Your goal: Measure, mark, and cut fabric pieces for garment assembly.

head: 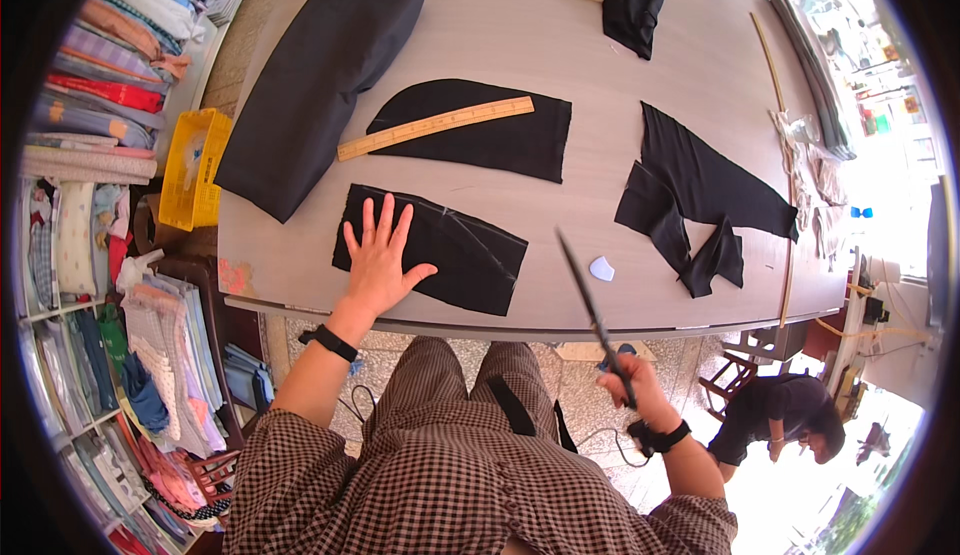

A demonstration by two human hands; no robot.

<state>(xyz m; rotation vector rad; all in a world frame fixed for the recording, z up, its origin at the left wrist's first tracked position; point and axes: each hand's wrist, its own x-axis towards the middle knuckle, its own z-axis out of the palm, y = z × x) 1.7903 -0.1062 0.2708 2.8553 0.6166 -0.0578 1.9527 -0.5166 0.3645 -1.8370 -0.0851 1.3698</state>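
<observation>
My left hand (379, 266) lies flat with fingers spread on a piece of black fabric (472, 270) near the table's front edge. Pale chalk lines run across that fabric. My right hand (637, 390) grips a pair of dark fabric scissors (589, 300), whose blades look closed and point up over the table edge, to the right of the fabric. A flat, pale tailor's chalk (601, 268) rests on the table beyond the scissors. Farther in, a wooden ruler (435, 127) lies slantwise across a second black fabric piece (517, 142) with one rounded end.
A large folded dark cloth (322, 82) covers the table's (585, 150) left part. Black offcuts (697, 180) lie at right, with a long wooden stick (785, 255) beyond. A yellow plastic crate (191, 172) and fabric shelves stand left. Another person (780, 420) sits at lower right.
</observation>
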